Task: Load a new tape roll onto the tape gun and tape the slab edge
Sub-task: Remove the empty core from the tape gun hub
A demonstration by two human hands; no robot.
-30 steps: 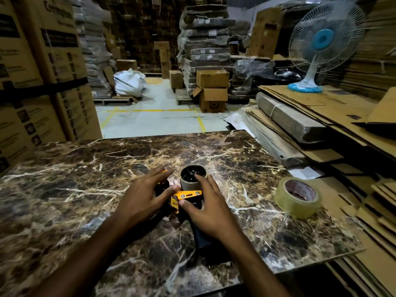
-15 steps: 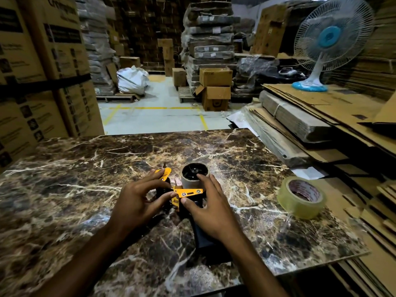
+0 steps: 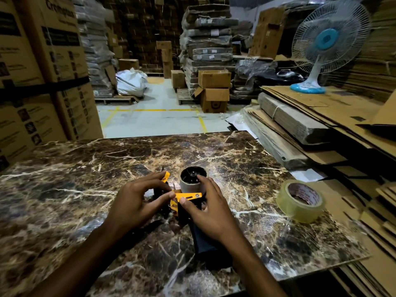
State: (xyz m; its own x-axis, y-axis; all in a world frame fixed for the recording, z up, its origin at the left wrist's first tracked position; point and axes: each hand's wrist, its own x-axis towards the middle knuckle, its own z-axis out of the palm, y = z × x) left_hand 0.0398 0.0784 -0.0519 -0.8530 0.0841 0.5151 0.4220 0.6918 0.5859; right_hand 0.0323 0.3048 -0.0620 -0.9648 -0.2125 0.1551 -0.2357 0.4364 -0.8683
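Tape gun (image 3: 188, 198) black-orange, bare core; tape roll (image 3: 301, 201) clear.

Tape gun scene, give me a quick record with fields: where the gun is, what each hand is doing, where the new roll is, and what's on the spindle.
surface: marble slab, brown with pale veins
tape gun: lying on the slab, yellow and black, handle toward the person
left hand: fingertips on the gun's yellow front parts
right hand: over the gun body, index finger on the core rim
spindle: holds an empty cardboard core
new tape roll: clear, on the slab to the right, apart from the gun, untouched
background: table fan, flattened cardboard
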